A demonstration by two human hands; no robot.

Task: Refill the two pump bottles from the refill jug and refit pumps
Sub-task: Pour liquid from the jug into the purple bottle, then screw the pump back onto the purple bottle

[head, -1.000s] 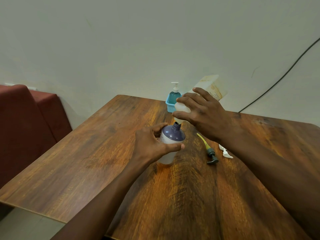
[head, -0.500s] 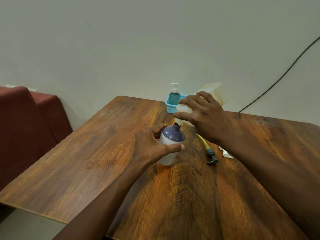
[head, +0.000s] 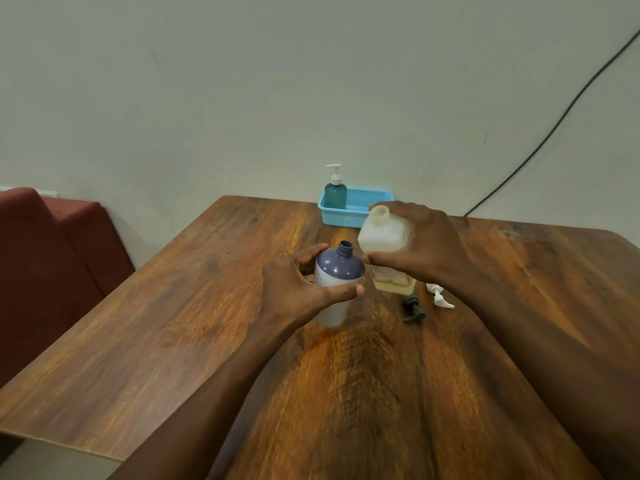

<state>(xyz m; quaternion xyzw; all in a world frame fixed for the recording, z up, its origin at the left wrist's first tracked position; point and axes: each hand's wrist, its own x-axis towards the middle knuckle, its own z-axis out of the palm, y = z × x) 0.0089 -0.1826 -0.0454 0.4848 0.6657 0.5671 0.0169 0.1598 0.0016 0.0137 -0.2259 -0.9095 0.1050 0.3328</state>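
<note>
Fingers and thumb of the left hand (head: 298, 292) curl round the bottle (head: 341, 268), thumb across its near side. The bottle stands on the table (head: 173, 306) a little left of centre, its dark purple shoulder and open threaded neck uncovered. The hand hides its left side, and its pale lower body is blurred.

The right hand (head: 427, 244) grips the jug (head: 382, 233) just right of the bottle, fingers wrapped over the far side and thumb low on the near side. The jug is about upright with its open mouth tipped slightly left. The hand covers most of its middle, the label is too small to read, and pale yellow liquid shows near its base. Whether the base touches the table cannot be told.

Both forearms reach in from the near edge and are cut off by the frame.

A dark pump (head: 414, 310) lies just near of the jug, its tube hidden behind it. A white pump (head: 440, 297) lies beside it, partly behind the right wrist. At the far edge a teal bottle (head: 335, 194) with its pump on stands in a blue basket (head: 356, 216).
</note>
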